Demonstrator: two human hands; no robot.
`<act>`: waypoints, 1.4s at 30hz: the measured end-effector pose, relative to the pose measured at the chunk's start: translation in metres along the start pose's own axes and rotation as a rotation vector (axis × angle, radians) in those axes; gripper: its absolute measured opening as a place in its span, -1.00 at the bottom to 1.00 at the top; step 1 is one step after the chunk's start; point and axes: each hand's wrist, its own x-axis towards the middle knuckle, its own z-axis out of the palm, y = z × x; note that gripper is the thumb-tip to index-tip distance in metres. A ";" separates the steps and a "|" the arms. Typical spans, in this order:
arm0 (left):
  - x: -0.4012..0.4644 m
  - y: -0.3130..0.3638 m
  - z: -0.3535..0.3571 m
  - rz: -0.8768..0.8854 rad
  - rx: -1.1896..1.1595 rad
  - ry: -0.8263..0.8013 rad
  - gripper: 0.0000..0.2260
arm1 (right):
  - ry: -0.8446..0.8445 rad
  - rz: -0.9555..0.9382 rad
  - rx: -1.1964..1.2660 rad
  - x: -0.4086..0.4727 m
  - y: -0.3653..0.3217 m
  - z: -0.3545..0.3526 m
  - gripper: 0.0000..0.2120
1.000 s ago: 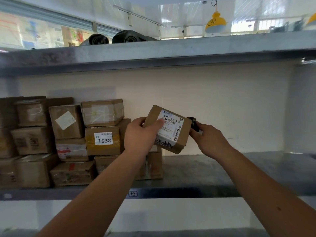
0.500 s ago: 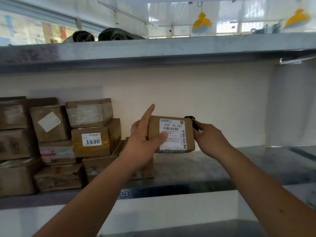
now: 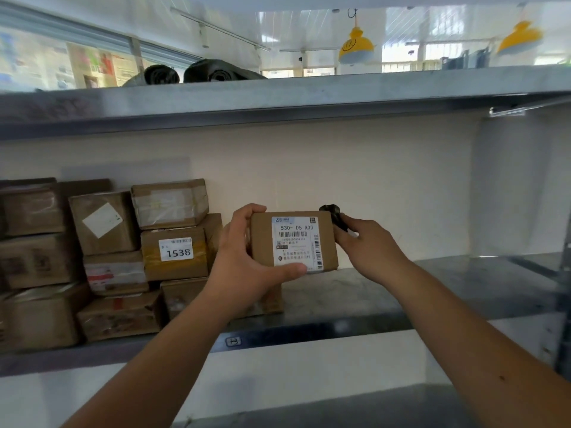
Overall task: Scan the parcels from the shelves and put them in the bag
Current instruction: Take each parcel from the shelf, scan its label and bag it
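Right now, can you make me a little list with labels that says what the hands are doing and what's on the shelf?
left hand: left hand grips the small parcel, thumb under its label
right hand: right hand holds a small black scanner at the parcel's right edge
parcel label: faces the camera, reads 530- D5 A33
shelf: metal shelf; stacked brown boxes on its left part
numbered box: box marked 1538 in the stack
upper shelf: dark rolled bags
bag for parcels: not in view
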 end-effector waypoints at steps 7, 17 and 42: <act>-0.031 -0.005 -0.020 0.017 0.014 -0.051 0.07 | 0.018 0.034 0.004 -0.036 -0.018 0.010 -0.54; -0.072 0.007 -0.065 0.031 -0.230 -0.019 -0.17 | -0.012 0.049 -0.026 -0.085 -0.075 0.029 -0.62; -0.166 0.015 -0.143 0.068 -0.198 -0.075 -0.10 | -0.023 0.028 -0.076 -0.185 -0.156 0.048 -0.61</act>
